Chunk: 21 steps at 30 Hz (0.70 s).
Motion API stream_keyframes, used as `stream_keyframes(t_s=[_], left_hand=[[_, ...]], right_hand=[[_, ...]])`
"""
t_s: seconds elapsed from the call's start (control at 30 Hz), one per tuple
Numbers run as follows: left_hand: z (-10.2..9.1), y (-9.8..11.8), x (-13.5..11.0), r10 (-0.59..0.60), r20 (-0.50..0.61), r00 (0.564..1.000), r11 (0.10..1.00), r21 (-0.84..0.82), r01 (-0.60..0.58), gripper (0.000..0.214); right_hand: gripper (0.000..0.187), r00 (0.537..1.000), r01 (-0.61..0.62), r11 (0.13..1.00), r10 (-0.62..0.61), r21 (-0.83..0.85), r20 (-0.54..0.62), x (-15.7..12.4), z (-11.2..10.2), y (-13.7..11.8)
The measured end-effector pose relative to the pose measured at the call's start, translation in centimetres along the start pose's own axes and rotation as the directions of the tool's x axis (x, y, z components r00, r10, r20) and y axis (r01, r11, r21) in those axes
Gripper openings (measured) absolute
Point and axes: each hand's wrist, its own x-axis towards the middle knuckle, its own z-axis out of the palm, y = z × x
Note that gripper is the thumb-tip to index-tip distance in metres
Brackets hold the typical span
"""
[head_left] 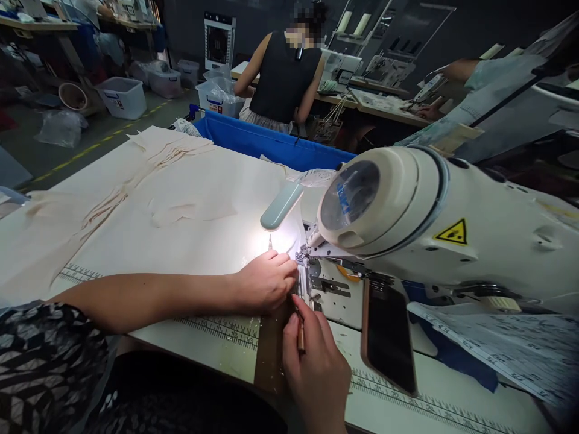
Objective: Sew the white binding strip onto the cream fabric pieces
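Observation:
My left hand [266, 281] lies on a narrow brown fabric strip [270, 352] on the white sewing table [203, 199], fingers curled and pressed down right beside the presser foot [302, 258] of the white sewing machine [434, 223]. My right hand [316, 361] sits closer to me, pinching the strip's right edge together with a thin rust-coloured trim [300, 337] between thumb and fingers. The needle area is brightly lit by the machine lamp [281, 206].
A dark phone [388, 336] lies on the machine bed right of my hands. Cream fabric pieces [149, 163] spread over the table's far left. A blue bin [266, 141] stands behind the table. A person in a black top [283, 78] sits at another station beyond.

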Motion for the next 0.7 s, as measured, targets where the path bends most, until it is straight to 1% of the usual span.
stream_keyframes(t_s=[0.27, 0.43, 0.57, 0.63, 0.7], left_hand=[[0.1, 0.0, -0.1, -0.006, 0.002, 1.0, 1.0, -0.011, 0.006, 0.028], [0.3, -0.3, 0.0, -0.024, 0.001, 1.0, 1.0, -0.012, 0.024, 0.026], [0.1, -0.9, 0.3, -0.041, 0.02, 0.999, 0.999, -0.024, 0.042, 0.023], [-0.1, -1.1, 0.4, -0.048, 0.028, 0.998, 0.998, -0.029, 0.049, 0.02], [-0.4, -1.4, 0.4, -0.054, 0.026, 0.998, 0.998, -0.033, 0.055, 0.018]], right_hand=[[0.03, 1.0, 0.018, 0.997, -0.017, -0.075, 0.013, 0.0, 0.0, -0.1], [0.033, 1.0, 0.02, 0.986, -0.017, -0.168, 0.023, 0.3, 0.2, -0.2], [0.035, 0.999, 0.023, 0.968, -0.011, -0.252, 0.049, 0.6, 0.4, -0.5], [0.035, 0.999, 0.018, 0.968, -0.005, -0.251, 0.053, 0.6, 0.3, -0.7], [0.034, 0.999, 0.009, 0.979, 0.002, -0.204, 0.054, 0.5, 0.1, -0.6]])
